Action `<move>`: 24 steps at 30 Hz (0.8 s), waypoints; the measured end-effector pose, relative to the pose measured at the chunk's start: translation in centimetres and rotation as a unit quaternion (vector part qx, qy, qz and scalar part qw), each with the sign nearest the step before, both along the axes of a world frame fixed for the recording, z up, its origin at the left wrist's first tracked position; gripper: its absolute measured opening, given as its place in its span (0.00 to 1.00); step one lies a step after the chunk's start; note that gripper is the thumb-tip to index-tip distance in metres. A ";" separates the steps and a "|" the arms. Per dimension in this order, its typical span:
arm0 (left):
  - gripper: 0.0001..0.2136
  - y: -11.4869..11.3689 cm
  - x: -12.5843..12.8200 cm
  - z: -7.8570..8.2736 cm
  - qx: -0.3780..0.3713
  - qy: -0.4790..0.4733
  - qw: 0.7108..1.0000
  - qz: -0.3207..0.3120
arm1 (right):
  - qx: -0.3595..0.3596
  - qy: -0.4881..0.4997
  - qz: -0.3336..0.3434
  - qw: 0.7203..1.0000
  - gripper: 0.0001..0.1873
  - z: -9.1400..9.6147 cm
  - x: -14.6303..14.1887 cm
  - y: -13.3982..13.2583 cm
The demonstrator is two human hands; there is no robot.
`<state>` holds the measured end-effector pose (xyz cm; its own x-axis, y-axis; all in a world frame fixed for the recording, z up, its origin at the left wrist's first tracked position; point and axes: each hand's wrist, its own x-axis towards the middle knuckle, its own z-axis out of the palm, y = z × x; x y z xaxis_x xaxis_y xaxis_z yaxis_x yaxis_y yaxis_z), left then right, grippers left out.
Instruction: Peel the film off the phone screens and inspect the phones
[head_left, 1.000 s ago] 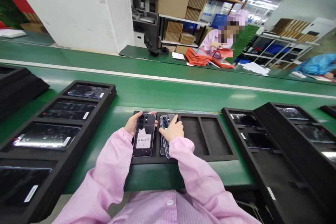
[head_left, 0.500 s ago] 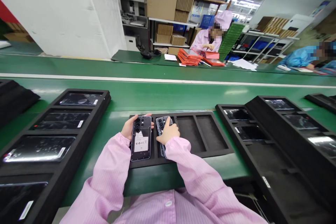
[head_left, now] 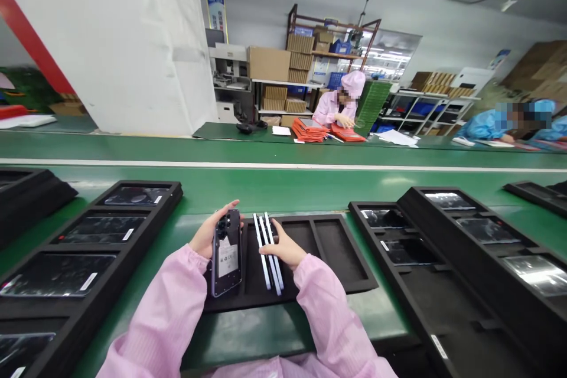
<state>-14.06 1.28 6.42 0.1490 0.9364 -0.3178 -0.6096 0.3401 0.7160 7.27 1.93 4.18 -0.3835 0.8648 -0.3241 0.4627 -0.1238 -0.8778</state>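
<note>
My left hand grips a dark phone by its left edge, back side up, tilted above the left slot of a black foam tray. Camera lenses and a white label show on the phone's back. My right hand is closed on a small stack of phones standing on their long edges in the tray's second slot. The tray's two right-hand slots hold nothing. Both pink sleeves reach in from the bottom.
A long black tray of phones lies at the left, stacked black trays with phones at the right. All sit on a green conveyor bench. Across it a person in pink handles orange packets; a person in blue sits at far right.
The stack under my right hand has turned from lying flat to standing on edge. My left hand has lifted and tilted its phone. The camera has tipped upward.
</note>
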 end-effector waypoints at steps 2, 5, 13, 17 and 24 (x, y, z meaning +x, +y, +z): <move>0.21 0.1 2.5 0.5 -0.001 0.029 0.999 0.032 | 0.024 0.084 0.006 0.996 0.59 -0.1 0.1 -0.4; 0.23 0.3 5.9 -0.1 0.054 0.060 0.994 0.067 | 0.095 0.189 0.017 0.977 0.68 -0.5 0.2 -0.5; 0.22 0.0 9.3 -1.7 0.124 0.097 0.980 0.120 | 0.148 0.246 0.069 0.955 0.71 -2.7 0.5 -0.3; 0.19 -0.5 9.7 -1.5 0.143 0.117 0.971 0.150 | 0.140 0.233 0.072 0.960 0.74 -3.1 0.3 0.1; 0.28 -1.0 11.2 -2.9 0.192 0.133 0.947 0.221 | 0.062 0.327 0.029 0.943 0.62 -3.2 1.4 0.8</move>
<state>-2.84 0.31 3.49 -0.3221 0.9427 0.0875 -0.4118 -0.2228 0.8836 8.67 2.72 0.94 -0.5149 0.8514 0.0996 -0.1794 0.0066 -0.9837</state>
